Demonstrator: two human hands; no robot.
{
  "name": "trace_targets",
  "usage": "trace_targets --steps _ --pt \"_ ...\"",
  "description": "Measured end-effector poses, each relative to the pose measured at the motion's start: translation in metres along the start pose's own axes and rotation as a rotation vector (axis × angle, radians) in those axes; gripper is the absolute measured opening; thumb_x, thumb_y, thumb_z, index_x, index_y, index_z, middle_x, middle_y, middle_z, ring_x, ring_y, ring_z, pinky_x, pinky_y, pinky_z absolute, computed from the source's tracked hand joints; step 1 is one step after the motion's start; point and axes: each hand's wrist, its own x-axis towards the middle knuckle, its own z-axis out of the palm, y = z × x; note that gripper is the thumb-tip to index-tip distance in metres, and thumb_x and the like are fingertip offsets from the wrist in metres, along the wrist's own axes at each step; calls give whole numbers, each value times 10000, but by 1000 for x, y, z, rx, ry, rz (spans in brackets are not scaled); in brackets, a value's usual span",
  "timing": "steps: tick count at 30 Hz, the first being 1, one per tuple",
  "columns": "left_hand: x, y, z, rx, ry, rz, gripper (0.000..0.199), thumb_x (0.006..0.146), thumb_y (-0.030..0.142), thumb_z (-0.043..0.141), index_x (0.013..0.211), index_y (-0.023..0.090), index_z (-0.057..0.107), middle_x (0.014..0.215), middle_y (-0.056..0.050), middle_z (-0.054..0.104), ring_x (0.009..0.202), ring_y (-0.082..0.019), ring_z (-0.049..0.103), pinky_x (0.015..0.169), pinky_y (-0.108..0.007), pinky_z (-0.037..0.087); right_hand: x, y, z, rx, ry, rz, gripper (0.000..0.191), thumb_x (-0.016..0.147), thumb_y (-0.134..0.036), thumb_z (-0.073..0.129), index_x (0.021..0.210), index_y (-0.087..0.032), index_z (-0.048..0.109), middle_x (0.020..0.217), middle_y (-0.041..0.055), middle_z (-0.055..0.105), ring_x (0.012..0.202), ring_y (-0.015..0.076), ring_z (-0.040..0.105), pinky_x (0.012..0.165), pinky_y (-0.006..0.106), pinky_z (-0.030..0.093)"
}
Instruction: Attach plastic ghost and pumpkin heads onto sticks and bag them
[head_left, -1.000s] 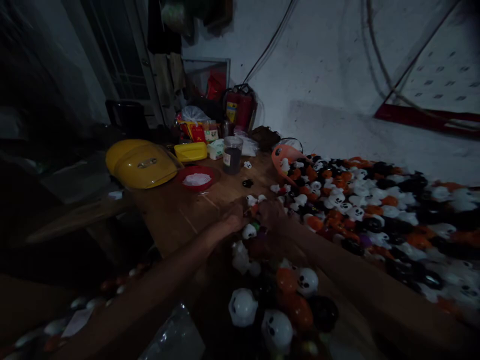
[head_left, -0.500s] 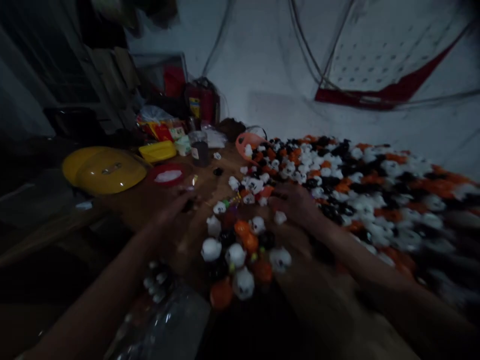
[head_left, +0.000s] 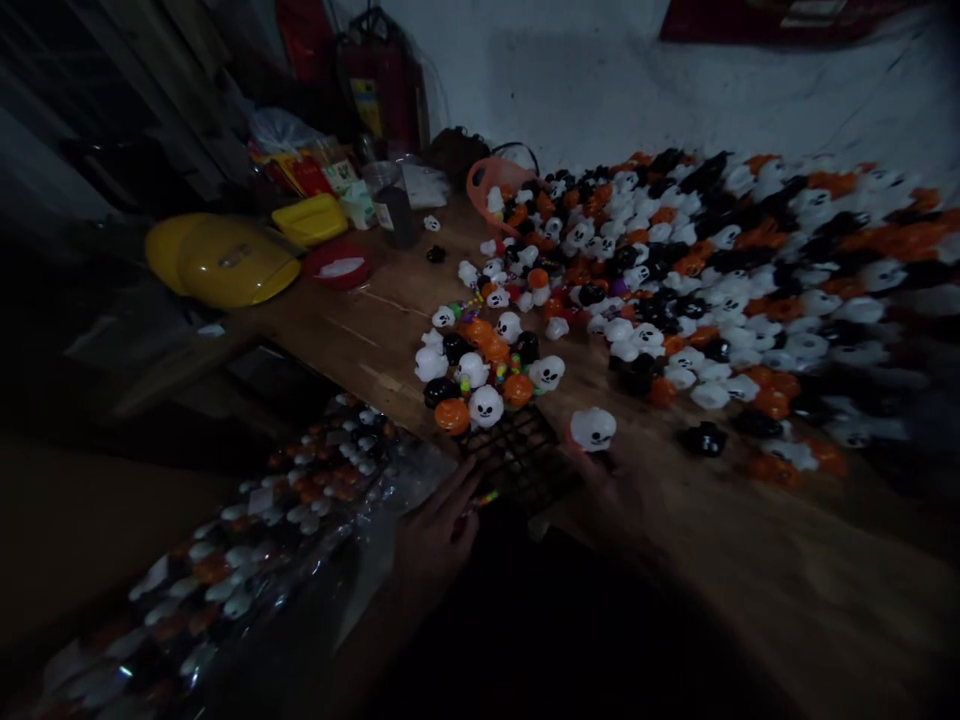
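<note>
My right hand [head_left: 619, 500] is closed on a white ghost-shaped piece [head_left: 592, 430] with a black face, which it holds up by the table edge. Lower and nearer my body, my left hand [head_left: 435, 530] has its fingers drawn together. A short strand of small coloured beads [head_left: 487, 497] pokes out from its fingertips. Just beyond both hands lies a ring-like cluster of ghost heads [head_left: 486, 407], orange pumpkins [head_left: 451, 416] and black pieces, with bright beads between them. A dark grid [head_left: 525, 455] shows between the hands, at the table's near edge.
A large heap of white, orange and black pieces [head_left: 720, 290] covers the right of the table [head_left: 352, 335]. An orange basket [head_left: 480, 190] lies tipped behind it. Left are a red bowl [head_left: 360, 268], a jar [head_left: 396, 215] and a yellow visor-like cover [head_left: 240, 260]. A filled clear bag [head_left: 300, 540] hangs below.
Both hands have drawn back from the table toward my body. The right now holds a white ghost piece and the left a bead strand. The view has tilted down.
</note>
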Motion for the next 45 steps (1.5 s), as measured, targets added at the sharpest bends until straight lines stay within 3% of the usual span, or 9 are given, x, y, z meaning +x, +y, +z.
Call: trace_targets --steps 3,8,13,17,22,27,34,41,45 --pt "4 13 7 89 -60 4 454 839 167 440 1283 226 511 1359 -28 489 1052 -171 624 783 -281 570 -6 -6 10 22 -31 49 328 785 -475 600 921 -189 688 871 55 707 817 237 656 710 357 531" --pt "18 35 17 38 -207 2 472 858 224 424 1328 197 462 1412 -64 417 1056 -199 622 794 -313 570 0 -35 2 -7 -84 -26 248 816 -400 555 858 -207 705 886 54 699 805 219 646 754 356 523" --pt "9 27 16 -181 -141 20 395 843 194 454 1222 210 563 1349 -53 509 1155 -171 557 952 -284 486 0 -40 5 -16 -60 14 243 807 -397 579 898 -210 704 888 41 702 845 219 654 774 339 523" --pt "1 20 9 -349 -67 -38 263 826 154 483 1020 207 652 1167 -38 637 1057 -155 602 922 -256 476 -3 -30 23 -1 -46 3 225 795 -410 603 866 -217 693 886 19 703 830 208 656 771 322 517" --pt "10 19 3 -517 -49 -353 187 861 285 518 957 203 656 813 -12 666 696 -120 596 654 -228 471 -3 -25 34 -40 -24 -93 212 779 -386 633 868 -209 709 902 28 709 833 218 653 805 344 503" --pt "21 21 1 -942 -173 -722 288 808 421 591 949 172 623 617 26 546 488 -78 461 466 -199 362 -5 -21 29 71 2 55 285 773 -457 640 914 -219 710 928 23 709 857 224 652 773 339 510" --pt "23 24 -7 -1425 -195 -769 317 880 418 443 924 145 597 749 -35 579 598 -124 534 515 -235 408 -10 -14 25 -95 -64 -66 224 786 -426 640 907 -250 710 899 8 706 834 219 651 767 347 512" --pt "15 33 -16 -1400 2 -792 232 853 380 523 804 153 532 705 -26 562 597 -137 546 522 -247 432 -14 -12 31 -163 -6 -318 176 827 -344 563 840 -222 690 839 38 703 764 208 656 774 352 515" --pt "9 43 -25 -1386 -23 -635 202 863 363 528 800 177 483 710 -10 532 580 -117 518 479 -223 400 -16 -13 31 -170 3 -169 223 839 -389 555 919 -231 690 859 36 710 766 209 666 671 301 519"
